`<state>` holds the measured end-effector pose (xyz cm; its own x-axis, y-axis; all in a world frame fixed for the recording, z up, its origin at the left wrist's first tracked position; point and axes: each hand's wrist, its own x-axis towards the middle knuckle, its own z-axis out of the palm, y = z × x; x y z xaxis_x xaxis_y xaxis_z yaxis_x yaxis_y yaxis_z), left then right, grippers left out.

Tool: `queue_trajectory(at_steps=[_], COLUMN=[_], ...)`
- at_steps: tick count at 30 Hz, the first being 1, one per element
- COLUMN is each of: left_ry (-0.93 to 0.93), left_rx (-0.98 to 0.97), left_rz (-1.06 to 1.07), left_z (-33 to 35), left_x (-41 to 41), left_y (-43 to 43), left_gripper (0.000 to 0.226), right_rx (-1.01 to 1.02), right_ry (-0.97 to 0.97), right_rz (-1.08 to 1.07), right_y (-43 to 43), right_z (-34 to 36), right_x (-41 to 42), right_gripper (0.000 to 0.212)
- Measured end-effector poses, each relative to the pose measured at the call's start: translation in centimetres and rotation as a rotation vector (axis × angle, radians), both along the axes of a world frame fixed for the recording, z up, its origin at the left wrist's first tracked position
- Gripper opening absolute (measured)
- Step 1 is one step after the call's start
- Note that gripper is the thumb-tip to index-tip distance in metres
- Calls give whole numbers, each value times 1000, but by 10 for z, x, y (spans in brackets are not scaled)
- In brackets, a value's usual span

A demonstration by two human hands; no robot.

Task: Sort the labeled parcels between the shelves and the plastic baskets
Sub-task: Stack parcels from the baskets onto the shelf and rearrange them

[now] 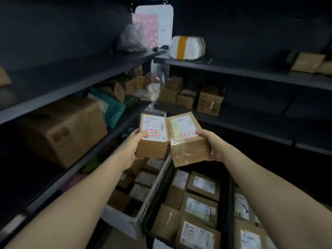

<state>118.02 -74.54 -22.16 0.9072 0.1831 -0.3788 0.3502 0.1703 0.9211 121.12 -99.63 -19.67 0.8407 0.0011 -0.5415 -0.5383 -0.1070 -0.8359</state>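
**Danger of a mix-up, and of a drop, during the comparing**

The left hand (pixel 133 146) is gripping the left parcel (pixel 152 148) by its outer side, thumb on the left label (pixel 153 128). The right hand (pixel 212 146) is gripping the right parcel (pixel 188 150) the same way from the other side. The hands are apart, each closed around its own box, while the boxes are touching along their inner edges. They are hanging above the place where the grey basket (pixel 124 221) and the black basket (pixel 152 221) are meeting, in front of the dark shelves (pixel 242 69).

In my judgement, the main risk is coming from the likeness of the boxes. If the red-framed words are being read too quickly, each parcel may be going to the wrong place. The grip is a second risk. Each box is being held at one side only, and the right one is tilting, so loosening fingers could be dropping it onto the packed parcels (pixel 199 203) filling the black basket.

Both held parcels are looking like small brown cardboard boxes of nearly equal size. Each is carrying a white label on top, with handwritten characters inside a red frame near its lower edge. The left label is also showing black pen lines. The right label (pixel 183 124) is showing a pale green strip, and clear tape is shining over the front face of its box.
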Motion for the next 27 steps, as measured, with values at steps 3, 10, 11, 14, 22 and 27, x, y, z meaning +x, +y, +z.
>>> queue_trajectory(at_steps=[3, 10, 11, 14, 22, 27], left_ry=[42, 171, 186, 234, 560, 702], left_rx=[-2, 3, 22, 24, -95, -136], left_rz=[42, 291, 307, 326, 309, 373], left_z=[-32, -97, -108, -140, -256, -310], left_x=[20, 53, 59, 79, 104, 105], left_y=[-10, 37, 46, 74, 129, 140], left_gripper=[50, 64, 66, 73, 86, 67], right_rx=[-9, -16, -16, -2, 40, 59], right_ry=[0, 13, 13, 28, 67, 108], right_rz=[-30, -63, -58, -58, -64, -58], right_y=[-15, -11, -5, 23, 125, 162], right_z=[-20, -80, -88, -112, -164, -198], right_x=[13, 49, 56, 81, 143, 170], right_gripper=[17, 18, 24, 51, 35, 40])
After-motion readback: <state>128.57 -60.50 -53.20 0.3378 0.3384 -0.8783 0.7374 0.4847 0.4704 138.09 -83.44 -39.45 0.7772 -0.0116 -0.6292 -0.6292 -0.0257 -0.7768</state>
